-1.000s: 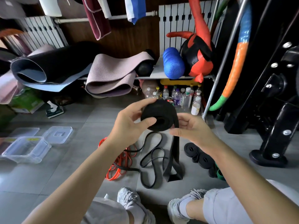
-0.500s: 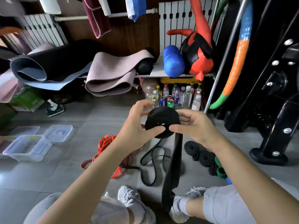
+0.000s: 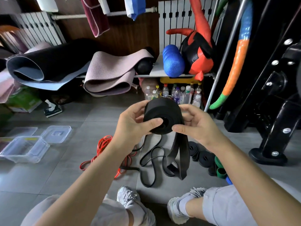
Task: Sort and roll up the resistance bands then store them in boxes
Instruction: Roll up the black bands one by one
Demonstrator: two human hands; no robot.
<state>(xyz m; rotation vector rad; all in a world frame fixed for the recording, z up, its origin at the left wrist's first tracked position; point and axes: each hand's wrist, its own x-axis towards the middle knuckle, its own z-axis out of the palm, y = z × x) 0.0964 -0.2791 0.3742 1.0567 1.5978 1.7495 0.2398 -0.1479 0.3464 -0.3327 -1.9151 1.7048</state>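
A wide black resistance band [image 3: 162, 111] is wound into a thick roll held in front of me, its loose tail [image 3: 180, 154] hanging down to the floor. My left hand [image 3: 132, 123] grips the roll's left side, thumb across its face. On the right side my right hand [image 3: 193, 124] grips it too, thumb near the centre hole. On the floor lie loose thin black bands [image 3: 151, 159] and orange-red bands [image 3: 104, 145]. Several finished rolls, black [image 3: 203, 158] and green [image 3: 220, 172], sit at the right. A clear plastic box [image 3: 24, 149] stands at the left.
Two clear lids [image 3: 56, 133] lie behind the box. A shelf with rolled yoga mats [image 3: 107, 74], a blue foam roller [image 3: 172, 62] and bottles [image 3: 177, 93] stands ahead. A black machine frame [image 3: 273, 111] blocks the right. My shoes [image 3: 128, 198] and knees are below.
The roll dropped slightly, then came back up while turning in my hands. The tail swung toward my shoes, then hangs back down to the floor.
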